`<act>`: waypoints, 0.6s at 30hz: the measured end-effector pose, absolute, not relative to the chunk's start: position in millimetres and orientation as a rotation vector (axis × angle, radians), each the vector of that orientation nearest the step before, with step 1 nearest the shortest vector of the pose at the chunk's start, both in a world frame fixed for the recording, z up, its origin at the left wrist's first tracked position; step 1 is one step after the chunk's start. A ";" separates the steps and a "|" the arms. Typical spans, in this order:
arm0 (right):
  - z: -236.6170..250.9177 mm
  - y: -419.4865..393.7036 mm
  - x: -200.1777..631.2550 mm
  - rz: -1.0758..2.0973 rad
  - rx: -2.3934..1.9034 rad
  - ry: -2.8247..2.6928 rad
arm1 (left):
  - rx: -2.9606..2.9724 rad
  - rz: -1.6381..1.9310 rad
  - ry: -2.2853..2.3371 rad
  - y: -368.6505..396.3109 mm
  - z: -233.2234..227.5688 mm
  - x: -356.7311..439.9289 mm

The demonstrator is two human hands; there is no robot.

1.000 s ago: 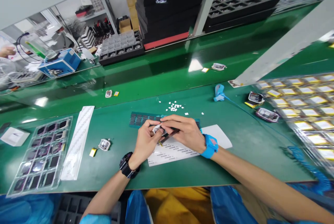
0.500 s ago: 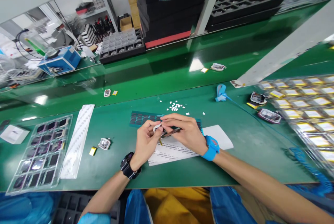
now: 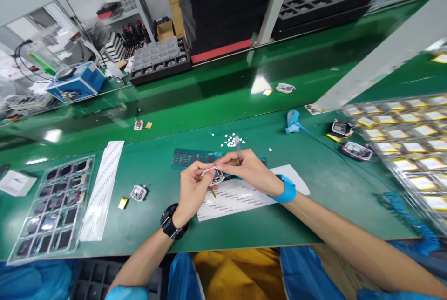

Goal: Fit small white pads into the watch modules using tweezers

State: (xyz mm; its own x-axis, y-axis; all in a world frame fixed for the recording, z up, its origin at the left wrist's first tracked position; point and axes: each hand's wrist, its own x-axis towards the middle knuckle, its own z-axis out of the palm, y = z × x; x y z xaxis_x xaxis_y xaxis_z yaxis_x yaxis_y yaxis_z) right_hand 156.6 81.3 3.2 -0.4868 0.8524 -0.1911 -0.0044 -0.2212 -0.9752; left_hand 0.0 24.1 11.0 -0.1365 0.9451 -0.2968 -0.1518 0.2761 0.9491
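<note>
My left hand [image 3: 193, 189] is closed around a small white-rimmed watch case [image 3: 217, 176] with its circuit parts facing up. A thin yellow-brown strip [image 3: 213, 192] hangs below the case. My right hand [image 3: 253, 172] meets the case's upper edge with thumb and fingertips. Between its fingers are grey metal tweezers [image 3: 238, 146], their broad end sticking up; the tips are hidden. Beneath both hands lie a printed white sheet [image 3: 230, 202] and a teal sheet of dark oval pads [image 3: 185, 158]. Small white pieces [image 3: 230, 140] are scattered just beyond.
To the left are a clear tray of dark screens [image 3: 52, 211], a long printed strip [image 3: 103, 193] and another watch case [image 3: 138, 193] wired to a battery. Battery trays [image 3: 412, 141], two watch cases and a blue coiled cord [image 3: 398, 202] lie right. A slanted post [image 3: 370, 67] rises there.
My right hand has turned, and the tweezers swung from lying low across the palm to pointing upward. More of the watch case's inside shows. The view has shifted slightly.
</note>
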 end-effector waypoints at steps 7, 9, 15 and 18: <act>5.2 80.2 156.1 1.769 -1.026 -1.428 | 0.794 1.161 1.343 26.9 8.9 -1.0; 6.1 79.9 156.0 1.769 -1.028 -1.428 | 0.784 1.159 1.341 27.3 8.1 -1.3; 9.4 78.5 154.6 1.759 -1.062 -1.420 | 0.782 1.164 1.331 25.2 5.6 -2.0; 10.3 77.7 153.1 1.733 -1.071 -1.428 | 0.807 1.155 1.352 24.7 6.6 -0.1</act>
